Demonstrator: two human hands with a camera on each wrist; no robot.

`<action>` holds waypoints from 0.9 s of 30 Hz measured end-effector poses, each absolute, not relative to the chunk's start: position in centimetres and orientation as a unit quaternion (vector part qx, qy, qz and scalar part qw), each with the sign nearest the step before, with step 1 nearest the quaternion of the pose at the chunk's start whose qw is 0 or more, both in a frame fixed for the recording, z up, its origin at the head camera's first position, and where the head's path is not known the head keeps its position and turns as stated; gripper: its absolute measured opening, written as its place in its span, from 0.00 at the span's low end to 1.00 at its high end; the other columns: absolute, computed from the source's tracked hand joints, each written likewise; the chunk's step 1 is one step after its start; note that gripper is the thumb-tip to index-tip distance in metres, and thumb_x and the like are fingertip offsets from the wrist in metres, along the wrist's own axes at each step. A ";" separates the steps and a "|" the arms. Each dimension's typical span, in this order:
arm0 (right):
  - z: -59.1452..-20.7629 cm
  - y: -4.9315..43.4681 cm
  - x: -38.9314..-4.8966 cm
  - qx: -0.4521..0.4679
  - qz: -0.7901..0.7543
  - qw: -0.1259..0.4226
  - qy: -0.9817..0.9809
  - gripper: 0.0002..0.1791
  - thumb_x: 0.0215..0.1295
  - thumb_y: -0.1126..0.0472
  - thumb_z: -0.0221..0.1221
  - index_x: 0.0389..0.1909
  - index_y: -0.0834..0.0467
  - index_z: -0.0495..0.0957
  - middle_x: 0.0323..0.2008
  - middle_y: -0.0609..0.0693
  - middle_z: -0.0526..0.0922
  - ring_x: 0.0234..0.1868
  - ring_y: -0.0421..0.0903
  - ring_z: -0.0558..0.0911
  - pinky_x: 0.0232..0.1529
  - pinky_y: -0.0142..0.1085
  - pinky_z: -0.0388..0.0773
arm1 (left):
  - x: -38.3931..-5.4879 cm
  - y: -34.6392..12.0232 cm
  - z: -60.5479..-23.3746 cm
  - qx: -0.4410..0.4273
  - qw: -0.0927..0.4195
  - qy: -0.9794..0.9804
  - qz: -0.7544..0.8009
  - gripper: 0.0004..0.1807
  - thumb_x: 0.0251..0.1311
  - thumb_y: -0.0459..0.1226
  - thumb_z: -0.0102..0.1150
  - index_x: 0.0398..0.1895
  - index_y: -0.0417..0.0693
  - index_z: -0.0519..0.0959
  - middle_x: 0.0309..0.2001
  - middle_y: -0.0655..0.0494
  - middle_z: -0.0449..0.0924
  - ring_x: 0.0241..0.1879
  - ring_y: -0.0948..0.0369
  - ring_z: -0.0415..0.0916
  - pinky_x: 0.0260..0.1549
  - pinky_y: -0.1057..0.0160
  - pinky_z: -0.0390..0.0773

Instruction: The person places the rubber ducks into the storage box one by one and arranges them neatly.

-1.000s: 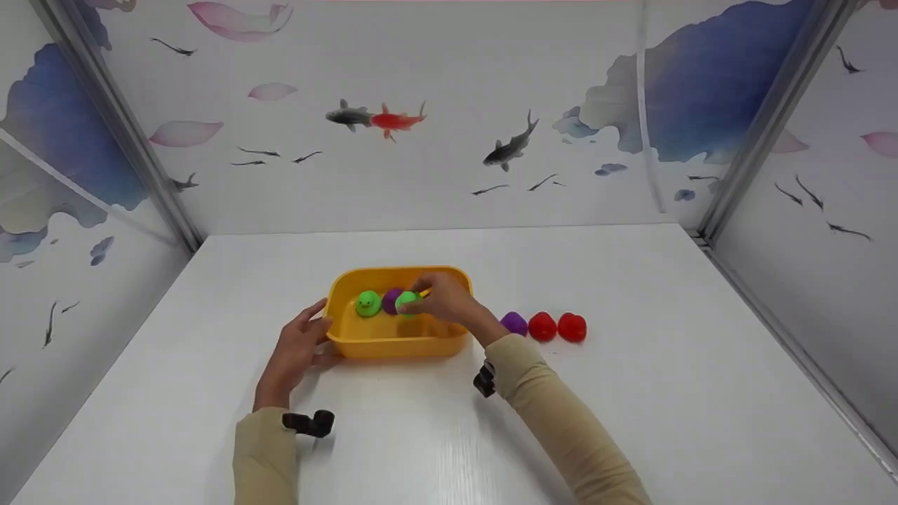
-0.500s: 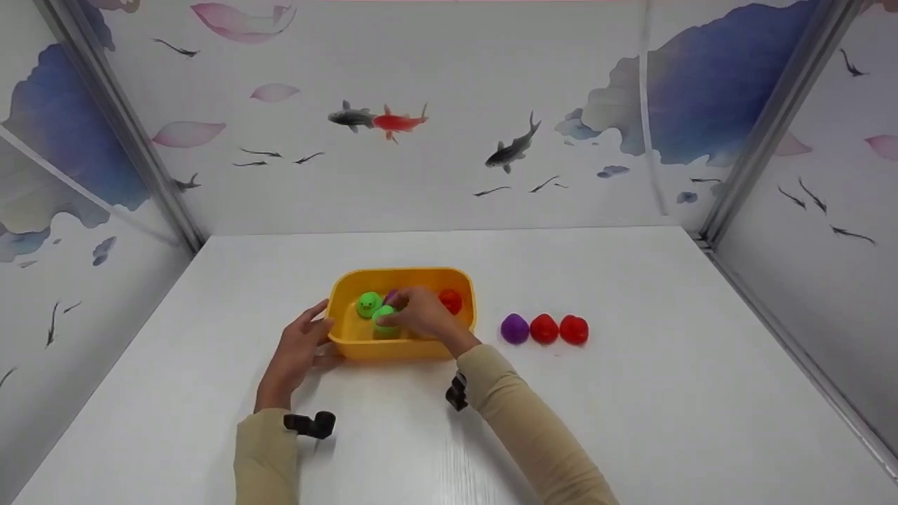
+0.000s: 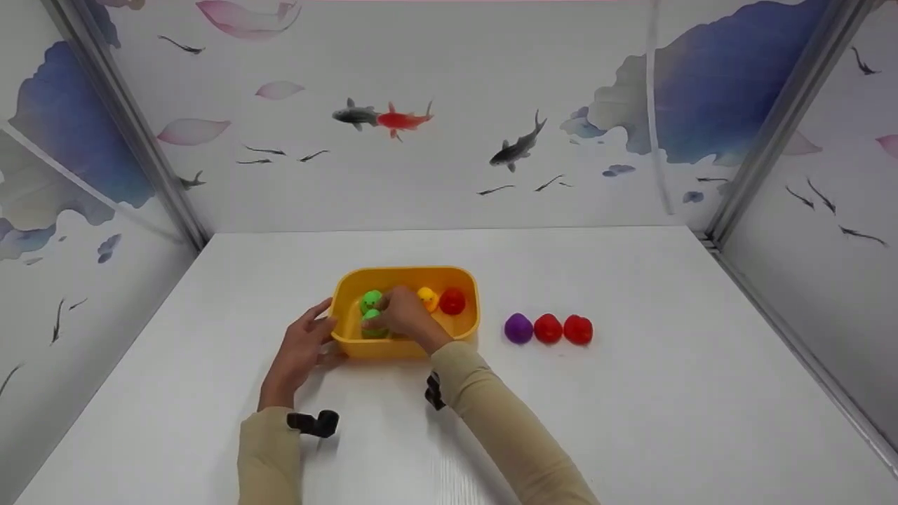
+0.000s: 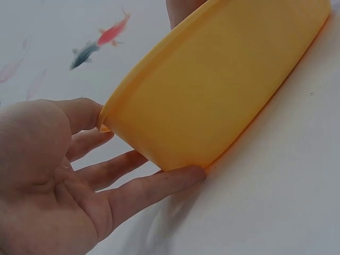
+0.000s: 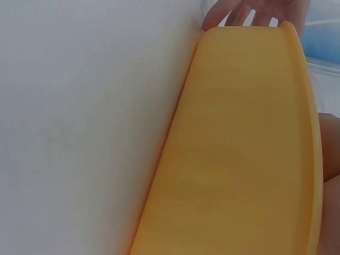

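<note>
Pinching a round, bright-green toy duck [image 3: 374,329] at the left edge of the right grip [image 3: 408,315], inside the front-left of an oblong, crosswise-lying yellow plastic tub [image 3: 393,348]; resting the left grip [image 3: 300,347], unclenched, against its left end.

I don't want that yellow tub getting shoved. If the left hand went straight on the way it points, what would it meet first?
The left end of the yellow tub: the left hand touches it there, so there looks to be no free gap ahead.
</note>
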State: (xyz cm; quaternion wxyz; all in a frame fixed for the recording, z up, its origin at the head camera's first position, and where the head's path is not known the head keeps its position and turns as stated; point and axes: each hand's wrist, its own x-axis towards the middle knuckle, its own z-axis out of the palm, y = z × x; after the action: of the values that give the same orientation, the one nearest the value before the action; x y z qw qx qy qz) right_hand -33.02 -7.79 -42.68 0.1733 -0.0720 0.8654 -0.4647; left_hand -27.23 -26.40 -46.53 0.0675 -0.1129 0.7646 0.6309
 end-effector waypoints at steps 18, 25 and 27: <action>-43.1 -8.8 -32.9 -0.090 -0.437 0.168 0.879 0.16 0.55 0.55 0.73 0.41 0.59 0.85 0.31 0.48 0.81 0.35 0.44 0.76 0.44 0.32 0.84 | -27.3 -26.2 -46.5 -0.116 0.071 0.767 0.628 0.32 0.77 0.48 0.44 0.80 0.63 0.51 0.74 0.45 0.64 0.68 0.47 0.72 0.59 0.53 0.81; -42.1 -7.7 -32.3 -0.114 -0.438 0.171 0.875 0.21 0.57 0.56 0.71 0.51 0.58 0.83 0.46 0.49 0.83 0.44 0.45 0.78 0.54 0.35 0.84 | -27.2 -26.3 -46.4 -0.115 0.073 0.772 0.621 0.33 0.77 0.49 0.44 0.81 0.64 0.50 0.75 0.45 0.63 0.68 0.47 0.71 0.57 0.55 0.82; -41.8 -7.3 -32.1 -0.136 -0.429 0.161 0.879 0.22 0.58 0.56 0.71 0.52 0.58 0.83 0.49 0.50 0.84 0.46 0.45 0.78 0.56 0.36 0.83 | -27.2 -26.4 -46.4 -0.116 0.070 0.769 0.625 0.32 0.77 0.49 0.44 0.80 0.63 0.51 0.75 0.45 0.63 0.68 0.47 0.72 0.56 0.55 0.82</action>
State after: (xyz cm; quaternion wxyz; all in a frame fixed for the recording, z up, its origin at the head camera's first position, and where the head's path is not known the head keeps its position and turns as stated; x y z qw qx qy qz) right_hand -32.09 -7.25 -41.76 0.1606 -0.1362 0.8785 -0.4288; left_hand -27.17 -26.41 -46.44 0.0700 -0.1160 0.7685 0.6253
